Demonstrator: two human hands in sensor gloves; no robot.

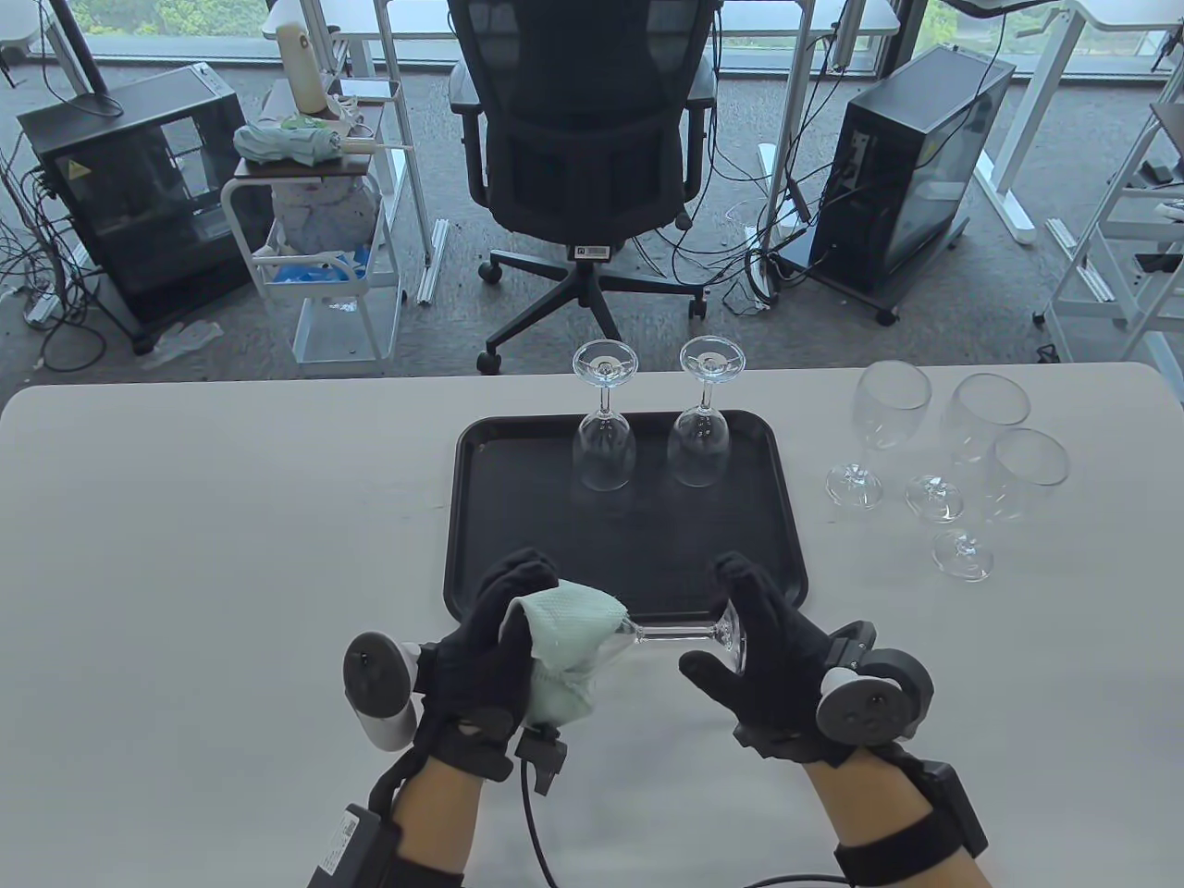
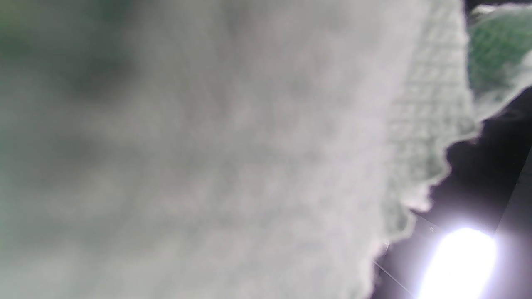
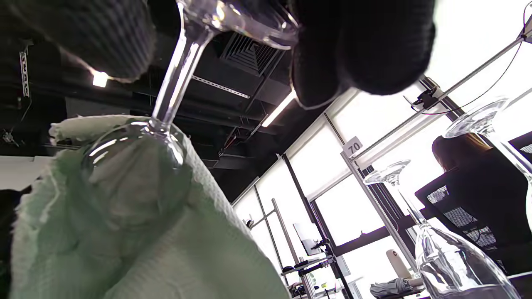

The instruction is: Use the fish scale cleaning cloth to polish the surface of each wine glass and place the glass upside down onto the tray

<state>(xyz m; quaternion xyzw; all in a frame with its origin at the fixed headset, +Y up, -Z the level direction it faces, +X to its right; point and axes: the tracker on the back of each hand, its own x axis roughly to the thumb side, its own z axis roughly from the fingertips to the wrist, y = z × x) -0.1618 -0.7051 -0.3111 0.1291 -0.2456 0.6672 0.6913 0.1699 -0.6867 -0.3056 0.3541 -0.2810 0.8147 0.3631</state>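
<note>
While two glasses (image 1: 647, 435) stand inverted, three upright glasses (image 1: 953, 444) wait.

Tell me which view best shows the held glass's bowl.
The right wrist view: the bowl shows clear and close, with the cloth wrapped around it. In the table view the cloth covers most of the bowl. The left wrist view shows only blurred cloth.

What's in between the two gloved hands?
In the table view, the stem of a wine glass spans the gap: the left hand wraps its bowl in the green cloth, the right hand holds its foot.
</note>
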